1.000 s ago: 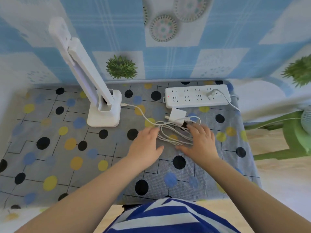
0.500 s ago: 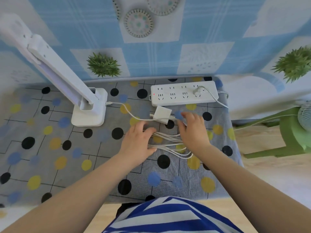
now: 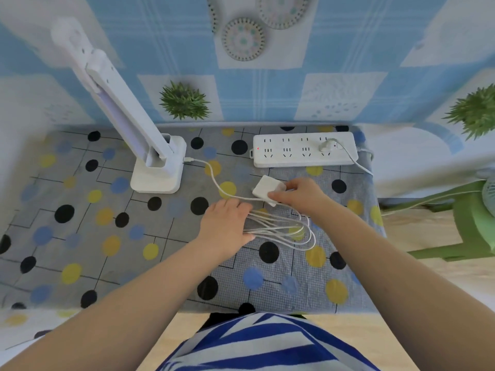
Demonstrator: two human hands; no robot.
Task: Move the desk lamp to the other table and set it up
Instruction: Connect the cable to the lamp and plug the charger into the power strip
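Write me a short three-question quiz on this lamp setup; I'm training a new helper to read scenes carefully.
1. True or false: the white plastic desk lamp stands on the dotted tablecloth.
2. Which hand grips the white square power adapter?
3. Multiple choice: the left hand rests on A) the white power strip, B) the looped white cable, C) the lamp base.

Key: 1 true. 2 the right hand. 3 B.
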